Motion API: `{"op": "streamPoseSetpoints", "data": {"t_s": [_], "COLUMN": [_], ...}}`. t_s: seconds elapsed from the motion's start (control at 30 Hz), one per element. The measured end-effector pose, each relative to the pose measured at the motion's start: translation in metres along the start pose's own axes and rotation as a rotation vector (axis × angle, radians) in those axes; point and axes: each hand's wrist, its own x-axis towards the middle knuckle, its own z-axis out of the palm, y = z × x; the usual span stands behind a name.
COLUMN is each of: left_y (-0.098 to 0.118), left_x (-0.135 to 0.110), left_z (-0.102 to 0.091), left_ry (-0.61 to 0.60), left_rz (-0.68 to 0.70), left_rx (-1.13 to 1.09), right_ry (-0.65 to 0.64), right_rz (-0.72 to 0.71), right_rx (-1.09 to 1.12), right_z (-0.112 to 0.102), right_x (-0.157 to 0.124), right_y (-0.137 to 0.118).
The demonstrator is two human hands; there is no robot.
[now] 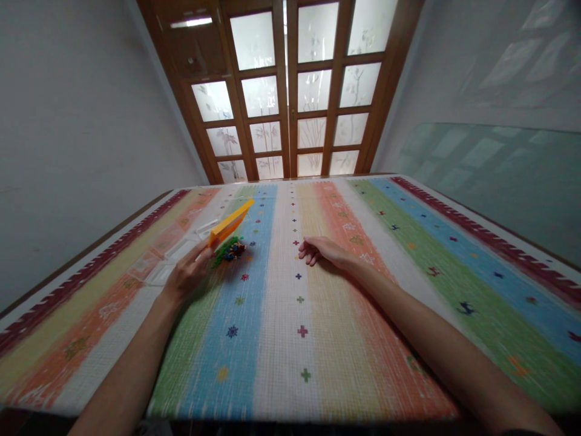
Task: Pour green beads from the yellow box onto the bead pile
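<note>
One orange panel (232, 218) in left hand (187, 274), right hand (321, 250) loosely curled.

The left grip (187, 272) hides the near end of the orange piece (232, 220) and some of the clear container (177, 249), whose outline fades into the cloth (281, 303) — its compartments are hard to tell apart. Left of centre, the green and dark pieces (231, 249) are too small to make out singly. Both forearms (131, 363) leave the bottom edge — the doors (293, 136) the top.
</note>
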Motion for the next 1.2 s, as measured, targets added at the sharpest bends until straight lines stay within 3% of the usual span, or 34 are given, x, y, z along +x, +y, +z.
{"op": "streamPoseSetpoints", "data": {"t_s": [0.23, 0.37, 0.47, 0.57, 0.63, 0.77, 0.8, 0.87, 1.03, 1.1, 1.2], "left_y": [0.011, 0.023, 0.035, 0.05, 0.061, 0.079, 0.084, 0.093, 0.108, 0.106, 0.09], "left_x": [0.012, 0.02, 0.031, 0.043, 0.048, 0.048, 0.046, 0.043, 0.047, 0.053, 0.059], "left_z": [-0.005, -0.004, -0.003, -0.005, -0.005, 0.002, 0.005, 0.013, 0.028, 0.031, 0.031], "left_ry": [0.211, 0.307, 0.314, 0.264, 0.162, -0.065, -0.11, -0.17, -0.229, -0.238, -0.162], "left_rz": [-0.228, -0.433, -0.547, -0.602, -0.63, -0.657, -0.658, -0.665, -0.644, -0.625, -0.629], "left_rx": [-0.053, -0.315, -0.561, -0.775, -0.902, -0.978, -0.983, -1.002, -1.032, -1.028, -0.876], "right_ry": [-0.013, -0.015, 0.019, 0.05, 0.068, 0.271, 0.269, 0.148, -0.107, -0.132, -0.07], "right_rz": [-0.008, -0.039, -0.061, -0.181, -0.294, -0.607, -0.679, -0.767, -0.705, -0.659, -0.601], "right_rx": [-0.018, -0.063, -0.131, -0.28, -0.375, -0.661, -0.762, -0.979, -1.419, -1.485, -1.524], "right_z": [-0.001, 0.001, 0.004, 0.008, 0.014, 0.035, 0.042, 0.054, 0.072, 0.072, 0.064], "right_x": [0.002, -0.001, -0.005, -0.015, -0.025, -0.053, -0.061, -0.074, -0.084, -0.078, -0.063], "right_y": [0.002, -0.002, -0.013, -0.031, -0.042, -0.048, -0.045, -0.038, -0.015, -0.011, -0.01]}}
